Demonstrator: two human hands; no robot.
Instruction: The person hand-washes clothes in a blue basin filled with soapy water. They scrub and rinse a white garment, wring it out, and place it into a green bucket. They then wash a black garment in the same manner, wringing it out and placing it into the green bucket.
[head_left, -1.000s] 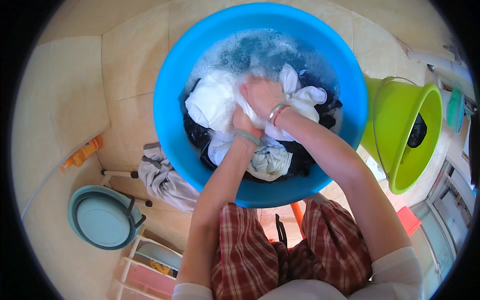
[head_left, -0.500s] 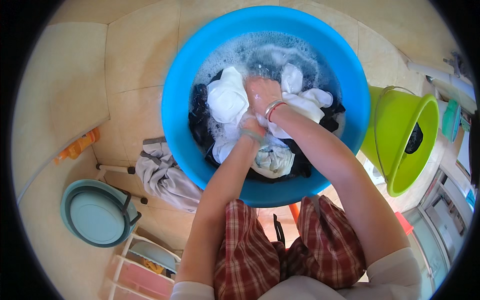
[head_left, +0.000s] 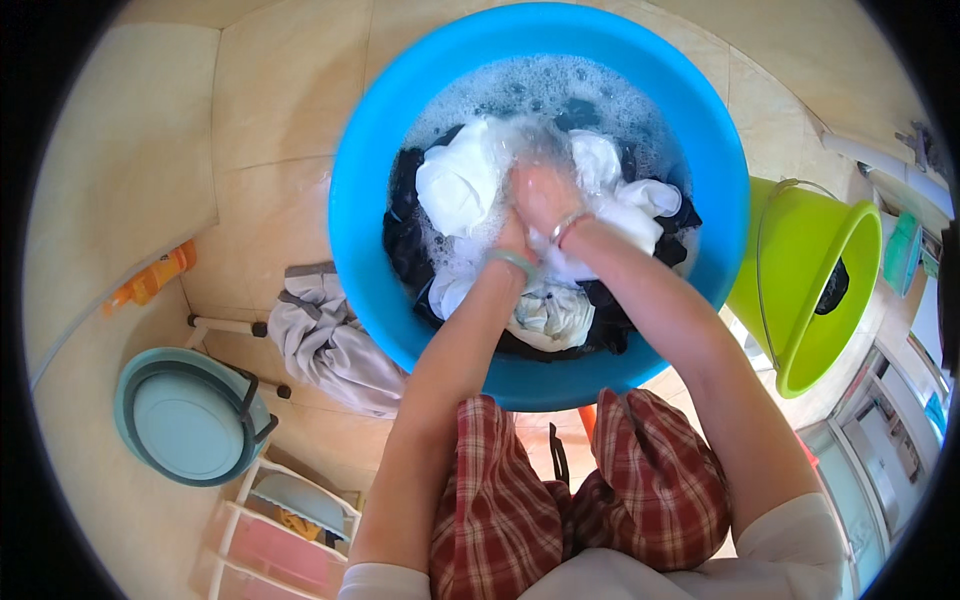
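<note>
A big blue basin (head_left: 726,250) holds sudsy water with white and dark clothes in it. Both of my hands meet at its middle among the white cloth (head_left: 455,190). My right hand (head_left: 545,195), with a silver bangle and a red string at the wrist, is blurred in splashing foam. Close against it, my left hand (head_left: 513,238) is sunk in suds below a pale green bangle, its fingers hidden. A bunched white garment (head_left: 552,318) lies just below the wrists. Dark clothes (head_left: 405,245) show around the white ones.
Right of the basin is a tilted lime-green bucket (head_left: 790,270) with something black inside. A grey garment (head_left: 325,345) hangs at the left, near a white bar with black ends. Further left are a teal tub (head_left: 188,418), an orange bottle (head_left: 155,278) and a white rack (head_left: 285,545).
My right hand has shifted slightly lower and is now blurred, with water splashing above it. Both hands stay together in the basin. The whole view has shifted a little.
</note>
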